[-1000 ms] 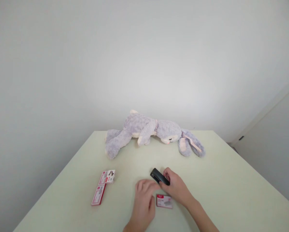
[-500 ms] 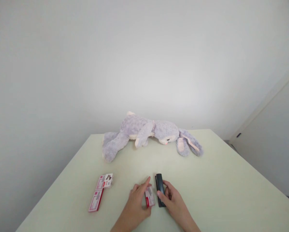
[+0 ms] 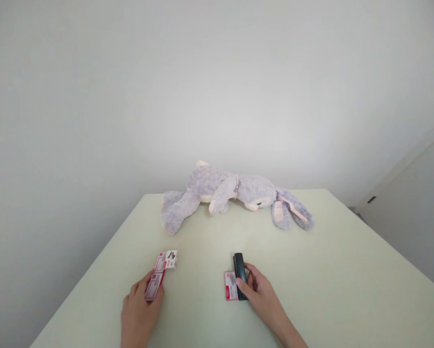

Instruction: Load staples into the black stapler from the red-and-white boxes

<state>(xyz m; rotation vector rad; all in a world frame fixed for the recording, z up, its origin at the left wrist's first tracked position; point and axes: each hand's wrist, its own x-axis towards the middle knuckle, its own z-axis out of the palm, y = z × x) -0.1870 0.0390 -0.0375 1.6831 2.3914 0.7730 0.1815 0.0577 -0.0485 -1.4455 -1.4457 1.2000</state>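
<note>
Stapler (image 3: 239, 273) under right fingers (image 3: 246, 286) (staple box (image 3: 231, 285) alongside).

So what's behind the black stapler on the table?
Behind the black stapler, farther back on the table, lies a grey plush bunny on its side. The right hand covers the stapler's near end, so that part stays hidden.

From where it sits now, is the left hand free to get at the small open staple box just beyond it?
Probably yes. The left hand rests on the nearer red box, and the open staple box lies just past it on bare table, with nothing between.
</note>
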